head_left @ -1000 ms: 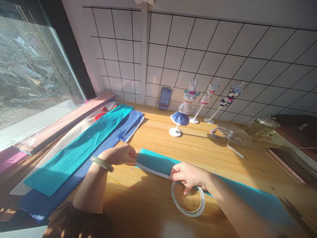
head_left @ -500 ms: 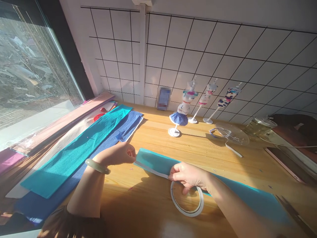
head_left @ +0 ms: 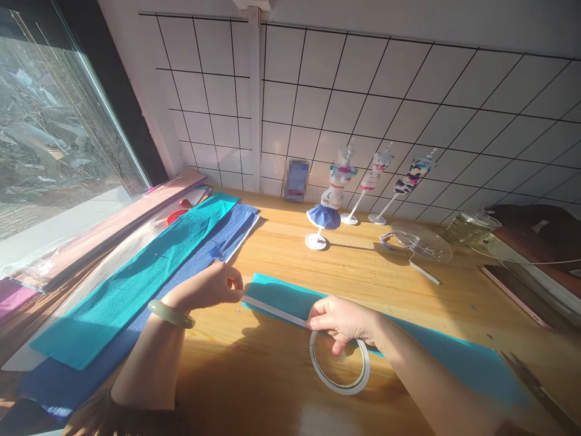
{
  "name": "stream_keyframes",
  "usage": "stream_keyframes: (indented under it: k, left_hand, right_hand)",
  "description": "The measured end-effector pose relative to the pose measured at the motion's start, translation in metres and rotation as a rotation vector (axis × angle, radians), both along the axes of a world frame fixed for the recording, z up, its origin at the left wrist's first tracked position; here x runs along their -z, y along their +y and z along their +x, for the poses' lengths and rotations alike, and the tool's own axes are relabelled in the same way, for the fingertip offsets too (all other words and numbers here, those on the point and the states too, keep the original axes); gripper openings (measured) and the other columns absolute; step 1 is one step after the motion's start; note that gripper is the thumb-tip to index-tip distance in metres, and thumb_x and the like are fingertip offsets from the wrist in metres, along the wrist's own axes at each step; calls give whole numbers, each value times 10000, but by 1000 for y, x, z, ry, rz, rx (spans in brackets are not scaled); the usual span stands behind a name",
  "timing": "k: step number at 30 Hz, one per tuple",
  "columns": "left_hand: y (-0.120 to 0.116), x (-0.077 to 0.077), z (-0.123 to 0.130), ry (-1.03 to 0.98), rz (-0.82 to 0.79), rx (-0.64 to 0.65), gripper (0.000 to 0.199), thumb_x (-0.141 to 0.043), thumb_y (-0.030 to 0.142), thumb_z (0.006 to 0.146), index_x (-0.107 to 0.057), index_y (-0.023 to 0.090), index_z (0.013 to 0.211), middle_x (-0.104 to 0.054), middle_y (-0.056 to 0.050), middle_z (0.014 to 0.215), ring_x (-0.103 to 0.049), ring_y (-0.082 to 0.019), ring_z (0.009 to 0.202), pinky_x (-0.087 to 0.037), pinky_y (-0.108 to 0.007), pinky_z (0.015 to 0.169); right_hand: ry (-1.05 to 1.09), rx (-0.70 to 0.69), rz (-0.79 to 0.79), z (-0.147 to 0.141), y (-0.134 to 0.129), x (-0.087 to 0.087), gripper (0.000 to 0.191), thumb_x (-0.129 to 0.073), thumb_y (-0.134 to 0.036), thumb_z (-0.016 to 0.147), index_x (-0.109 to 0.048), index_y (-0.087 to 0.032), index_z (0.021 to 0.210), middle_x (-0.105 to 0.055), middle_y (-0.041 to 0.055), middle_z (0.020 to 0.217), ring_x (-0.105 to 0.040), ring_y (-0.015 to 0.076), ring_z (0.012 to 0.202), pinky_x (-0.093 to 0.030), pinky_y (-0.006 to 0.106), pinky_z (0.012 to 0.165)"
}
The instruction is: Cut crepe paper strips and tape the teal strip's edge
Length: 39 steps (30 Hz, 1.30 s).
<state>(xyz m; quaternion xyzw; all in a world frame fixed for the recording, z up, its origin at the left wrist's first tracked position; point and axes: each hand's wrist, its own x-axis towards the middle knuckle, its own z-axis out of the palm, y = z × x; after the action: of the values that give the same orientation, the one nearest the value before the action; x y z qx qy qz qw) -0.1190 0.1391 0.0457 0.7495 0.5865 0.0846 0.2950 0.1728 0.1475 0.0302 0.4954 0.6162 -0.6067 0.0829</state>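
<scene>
A teal crepe paper strip (head_left: 278, 293) lies slantwise across the wooden table, passing beneath my right forearm. White double-sided tape (head_left: 276, 310) stretches along its near edge between my hands. My left hand (head_left: 209, 284), with a pale green bangle at the wrist, pinches the free tape end at the strip's left corner. My right hand (head_left: 342, 321) is closed on the tape roll (head_left: 340, 387), its thumb and fingertips pressed together where the tape leaves it. The roll hangs tilted below the palm, over the table.
Teal crepe paper (head_left: 136, 272) and blue crepe paper (head_left: 195, 275) are stacked at left. Small dress forms stand behind, one in a blue skirt (head_left: 324, 217). A phone (head_left: 515, 297), a glass jar (head_left: 472, 227) and scissors (head_left: 540, 387) are at right.
The tape between my hands has shifted from the paper's near edge slightly inward onto it. My hands keep their grips, and the whole view has moved slightly.
</scene>
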Motion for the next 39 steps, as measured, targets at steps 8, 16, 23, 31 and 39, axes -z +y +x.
stream_keyframes:
  k: [8, 16, 23, 31, 39]
  left_hand:
    - [2, 11, 1, 18, -101, -27, 116, -519, 278, 624, -587, 190, 592, -577, 25, 610, -469, -108, 531, -297, -226, 469]
    - [2, 10, 3, 22, -157, -39, 96, -506, 261, 596, -567, 192, 570, -531, 40, 542, -412, -100, 495, -254, -227, 444]
    - [4, 12, 3, 17, -162, -44, 97, -509, 266, 587, -571, 193, 574, -506, 39, 522, -391, -99, 476, -237, -236, 443]
    - [3, 13, 3, 16, -165, -46, 92, -500, 263, 588, -557, 194, 565, -489, 40, 518, -391, -101, 470, -238, -239, 444]
    - [3, 11, 5, 21, -165, -48, 85, -486, 256, 584, -520, 190, 541, -459, 48, 497, -365, -96, 465, -216, -242, 441]
  right_hand:
    - [39, 75, -57, -1, 3, 2, 70, -559, -268, 754, -541, -201, 750, -231, -120, 424, -192, 47, 388, -527, 276, 549]
    - [30, 89, -53, -2, 4, 6, 76, -541, -245, 758, -519, -199, 703, -229, -125, 400, -180, 39, 380, -535, 280, 519]
    - [17, 82, -56, -3, 3, 3, 69, -536, -232, 759, -519, -201, 700, -231, -126, 380, -189, 40, 374, -528, 258, 510]
    - [13, 88, -54, -4, 2, 1, 105, -565, -269, 755, -519, -198, 693, -227, -125, 383, -197, 33, 364, -522, 250, 503]
    - [9, 96, -55, -4, 2, 4, 114, -572, -272, 749, -510, -201, 685, -221, -128, 392, -196, 37, 368, -510, 236, 480]
